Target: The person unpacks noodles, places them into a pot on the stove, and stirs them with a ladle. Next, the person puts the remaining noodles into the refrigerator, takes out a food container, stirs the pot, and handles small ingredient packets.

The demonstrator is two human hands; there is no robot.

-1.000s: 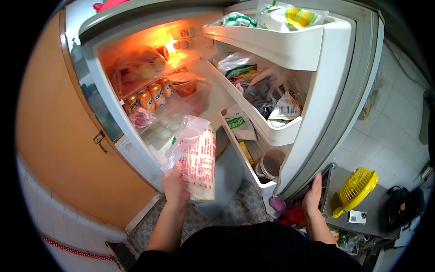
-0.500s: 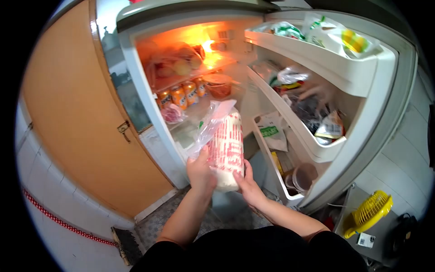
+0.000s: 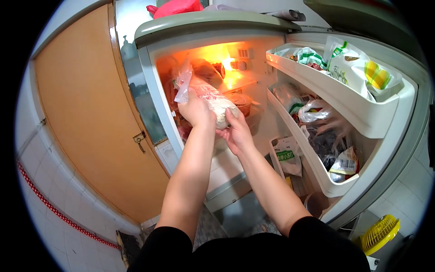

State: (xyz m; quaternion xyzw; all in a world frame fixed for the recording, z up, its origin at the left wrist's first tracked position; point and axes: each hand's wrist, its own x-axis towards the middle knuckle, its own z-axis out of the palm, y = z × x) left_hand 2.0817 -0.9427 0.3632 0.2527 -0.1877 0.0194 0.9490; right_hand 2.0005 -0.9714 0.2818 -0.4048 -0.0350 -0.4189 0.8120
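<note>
Both hands hold a long white pack with red print point(image 3: 209, 97) inside the opening of the fridge point(image 3: 217, 174). The pack is tilted, its far end toward the upper shelf, and loose clear plastic point(image 3: 183, 81) bunches at that end. My left hand point(image 3: 195, 109) is closed around its left side. At the near end, my right hand point(image 3: 237, 132) grips with the thumb on top and fingers underneath. Beyond the pack, bagged food point(image 3: 205, 72) lies on the lit upper shelf. A round container point(image 3: 241, 100) sits below that shelf, partly hidden by the pack.
The fridge door point(image 3: 405, 131) stands open at right, its bins point(image 3: 335, 93) filled with bags and packets. A wooden door point(image 3: 86, 113) is on the left. A yellow fan point(image 3: 380, 233) stands at lower right, and a pink bag point(image 3: 179, 8) lies on the fridge top.
Both hands have raised the pack and moved it forward into the fridge, toward the upper shelf. It has tipped further left, and my arms are more stretched out. The view has shifted.
</note>
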